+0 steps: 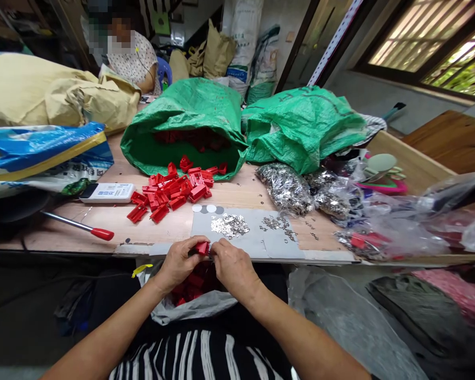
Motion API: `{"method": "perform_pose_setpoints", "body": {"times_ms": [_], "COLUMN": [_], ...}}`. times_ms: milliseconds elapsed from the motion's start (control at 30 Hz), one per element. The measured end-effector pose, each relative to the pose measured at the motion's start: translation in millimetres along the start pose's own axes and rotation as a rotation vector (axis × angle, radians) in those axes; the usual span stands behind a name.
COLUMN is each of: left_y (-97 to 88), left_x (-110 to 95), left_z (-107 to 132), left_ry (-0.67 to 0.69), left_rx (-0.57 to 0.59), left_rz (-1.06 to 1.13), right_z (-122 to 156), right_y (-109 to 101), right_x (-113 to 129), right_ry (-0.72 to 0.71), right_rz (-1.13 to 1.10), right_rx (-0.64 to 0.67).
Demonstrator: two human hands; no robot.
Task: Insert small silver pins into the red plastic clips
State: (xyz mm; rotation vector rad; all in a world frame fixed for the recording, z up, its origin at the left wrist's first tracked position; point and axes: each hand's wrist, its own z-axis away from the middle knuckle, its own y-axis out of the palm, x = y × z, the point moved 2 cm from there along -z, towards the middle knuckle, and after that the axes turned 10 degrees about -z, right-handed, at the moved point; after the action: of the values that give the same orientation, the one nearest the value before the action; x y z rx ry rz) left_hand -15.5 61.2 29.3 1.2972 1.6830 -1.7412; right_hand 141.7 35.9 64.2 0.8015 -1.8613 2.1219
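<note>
Between the fingers of my left hand is a small red plastic housing, held just over the table's front edge. My right hand meets it from the right, fingertips pinched at the housing's end; whatever they pinch is too small to make out. Below both hands, a whitish bag on my lap holds more red housings. Ahead on a grey mat lie a pile of shiny flat metal pieces and a looser scatter of small darker metal parts. A heap of red housings sits to the left of the mat.
An open green sack with red parts stands behind the heap, another green sack beside it. Plastic bags of metal parts lie right. At left are a red-tipped lever and a white box. A person sits across the table.
</note>
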Motion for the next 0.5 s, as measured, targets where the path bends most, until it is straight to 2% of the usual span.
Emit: {"method": "perform_pose_setpoints", "body": {"times_ms": [233,500], "left_y": [-1.3,-3.4], "left_x": [3,0], "left_z": [3,2], "left_ry": [0.015,0.040], "left_rx": [0.052,0.038], "left_rz": [0.068,0.046], "right_z": [-3,-1], "right_y": [-13,-7], "right_x": [-20,-21], "right_ry": [-0.097,-0.142], "right_rz": [-0.348,-0.290], "right_rx": [0.005,0.019]}}
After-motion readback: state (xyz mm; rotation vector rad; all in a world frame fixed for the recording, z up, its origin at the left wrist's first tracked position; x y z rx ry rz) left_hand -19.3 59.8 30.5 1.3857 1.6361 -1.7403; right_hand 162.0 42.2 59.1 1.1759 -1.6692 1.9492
